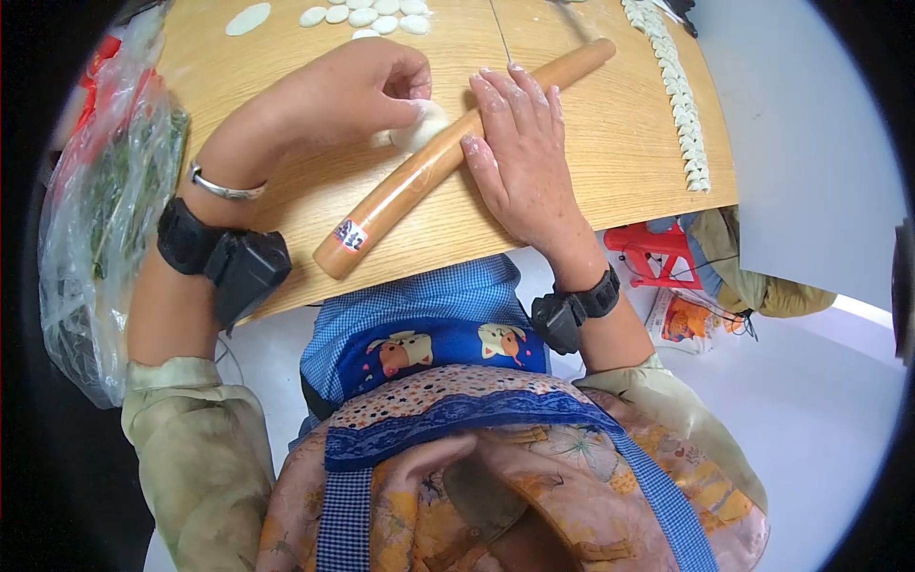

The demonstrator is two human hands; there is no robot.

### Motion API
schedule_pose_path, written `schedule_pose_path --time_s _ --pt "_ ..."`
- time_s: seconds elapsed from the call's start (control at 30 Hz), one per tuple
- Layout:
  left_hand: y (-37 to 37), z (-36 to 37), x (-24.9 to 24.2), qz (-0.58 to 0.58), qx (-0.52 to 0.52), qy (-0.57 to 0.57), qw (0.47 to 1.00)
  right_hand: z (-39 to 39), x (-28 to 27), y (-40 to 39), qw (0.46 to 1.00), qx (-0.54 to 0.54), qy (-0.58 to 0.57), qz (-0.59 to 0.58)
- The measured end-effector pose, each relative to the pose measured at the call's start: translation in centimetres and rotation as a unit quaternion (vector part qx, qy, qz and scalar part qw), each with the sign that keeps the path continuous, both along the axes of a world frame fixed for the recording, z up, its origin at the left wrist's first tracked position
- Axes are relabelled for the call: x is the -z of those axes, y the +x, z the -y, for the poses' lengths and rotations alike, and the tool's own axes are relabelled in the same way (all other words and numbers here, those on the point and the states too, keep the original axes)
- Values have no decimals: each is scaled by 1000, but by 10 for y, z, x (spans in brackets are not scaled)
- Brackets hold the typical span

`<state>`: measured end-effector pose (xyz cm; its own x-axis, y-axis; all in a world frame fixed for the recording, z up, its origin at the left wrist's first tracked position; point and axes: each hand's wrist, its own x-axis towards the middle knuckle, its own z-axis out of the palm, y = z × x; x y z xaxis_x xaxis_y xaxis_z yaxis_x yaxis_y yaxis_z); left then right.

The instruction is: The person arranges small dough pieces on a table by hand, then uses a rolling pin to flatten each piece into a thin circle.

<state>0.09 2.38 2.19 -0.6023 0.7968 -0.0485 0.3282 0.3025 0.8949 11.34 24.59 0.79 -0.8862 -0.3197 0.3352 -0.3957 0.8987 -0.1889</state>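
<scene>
A wooden rolling pin (410, 186) with a small label near its lower end lies slantwise on the wooden table. My right hand (518, 143), dusted with flour, rests on top of the pin with its fingers stretched out and slightly apart. Pinched in the curled fingers of my left hand (381, 86) is the edge of a pale dough round (419, 129), which lies against the pin's left side. Beyond my hands, several small flattened dough pieces (362, 17) sit near the table's far edge, with a larger oval wrapper (248, 19) to their left.
A long row of folded dough pieces (681, 105) runs along the right side of the table (610, 181). Clear plastic bags with greens (119, 191) hang at the left edge. A red stool (658, 257) and a patterned bag (681, 319) are on the floor at right.
</scene>
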Motion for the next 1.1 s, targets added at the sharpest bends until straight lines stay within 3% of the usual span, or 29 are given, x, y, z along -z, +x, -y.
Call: schedule_pose_path --time_s 0.07,0.13,0.27,0.37,0.47,0.53,0.57,0.63,0.73,0.87,0.93,1.03,1.1 --pt "2 -2 -3 32 8 48 998 -1 0 2 1000 -3 0 -4" --pt "6 -6 -6 152 12 82 985 -1 -2 8 1000 -6 0 -7" --pt "10 -8 -5 181 -24 116 976 0 -3 24 1000 0 8 4" --pt "9 -9 -3 100 -96 119 983 0 -4 33 1000 3 12 7" --pt "8 -4 -12 116 -66 115 984 1 -4 34 1000 3 12 9" --pt "7 1 -18 123 42 -20 991 1 -4 34 1000 4 10 10" --pt "6 0 -15 123 42 -20 991 1 -4 34 1000 5 10 11" --pt "7 -2 -9 -65 7 -73 995 2 -4 33 1000 4 11 13" --pt "8 1 -6 -114 -24 -35 993 2 -5 32 1000 6 20 9" --pt "7 2 -7 -106 -39 -22 993 3 -7 20 1000 -17 22 -3" --pt "4 3 -8 -19 -64 -26 997 5 -9 10 999 -25 26 -6" --pt "-1 4 -4 -22 -60 -29 998 7 -9 -14 997 -61 43 -29" --pt "-3 7 -4 -44 -42 -35 998 10 -5 -33 996 -84 -13 -31"
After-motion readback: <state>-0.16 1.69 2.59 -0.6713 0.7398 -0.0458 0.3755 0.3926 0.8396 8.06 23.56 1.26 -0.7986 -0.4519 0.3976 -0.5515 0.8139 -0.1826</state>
